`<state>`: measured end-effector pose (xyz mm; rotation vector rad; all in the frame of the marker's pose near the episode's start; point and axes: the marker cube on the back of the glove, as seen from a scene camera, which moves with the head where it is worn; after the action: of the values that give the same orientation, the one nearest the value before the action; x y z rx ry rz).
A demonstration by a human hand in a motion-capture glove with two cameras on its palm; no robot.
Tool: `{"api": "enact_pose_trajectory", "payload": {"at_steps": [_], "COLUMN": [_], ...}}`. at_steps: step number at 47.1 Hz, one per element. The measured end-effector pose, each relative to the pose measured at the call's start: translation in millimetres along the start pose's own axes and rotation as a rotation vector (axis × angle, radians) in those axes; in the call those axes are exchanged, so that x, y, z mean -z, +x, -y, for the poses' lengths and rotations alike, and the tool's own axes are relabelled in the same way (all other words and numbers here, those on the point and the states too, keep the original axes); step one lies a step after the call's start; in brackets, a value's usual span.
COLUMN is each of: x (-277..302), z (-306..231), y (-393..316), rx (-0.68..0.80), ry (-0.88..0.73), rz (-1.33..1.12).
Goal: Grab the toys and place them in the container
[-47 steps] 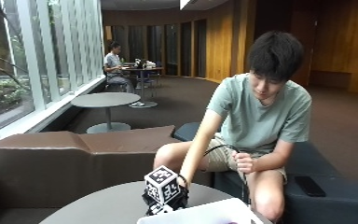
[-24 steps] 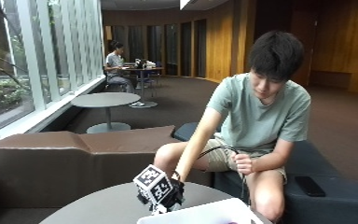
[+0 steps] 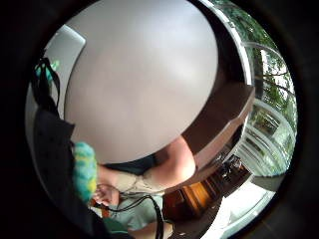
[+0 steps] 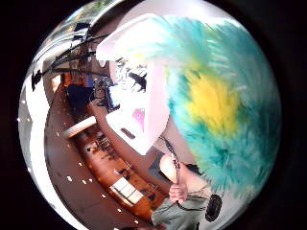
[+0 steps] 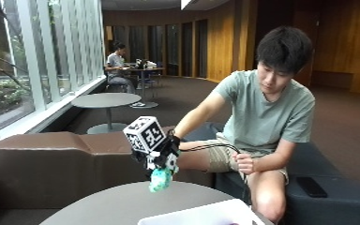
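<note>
Because the container (image 5: pixel 198 216) sat at the table's (image 5: pixel 99 206) near edge, the right hand (image 5: pixel 161 157), fingers closed round a fluffy teal-and-yellow toy (image 5: pixel 161 180), held it raised above the tabletop, short of the container.

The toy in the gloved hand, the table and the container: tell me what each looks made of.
The toy held by the right hand: probably plush, with fuzzy teal and yellow fibres. The round table: a smooth matte grey top, possibly laminate; its core can't be told. The container: looks like white plastic, with a thin smooth rim.
</note>
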<state>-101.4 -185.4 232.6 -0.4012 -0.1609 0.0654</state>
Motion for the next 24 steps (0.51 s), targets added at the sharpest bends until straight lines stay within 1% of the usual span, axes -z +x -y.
{"api": "enact_pose_trajectory", "payload": {"at_steps": [11, 18, 24], "x": [84, 115, 123], "z": [-26, -34, -39], "y": [-47, -87, -133], "rx": [0.039, 0.074, 0.137], "ry": [0.118, 0.173, 0.186], "rz": [-0.032, -0.051, -0.032]}}
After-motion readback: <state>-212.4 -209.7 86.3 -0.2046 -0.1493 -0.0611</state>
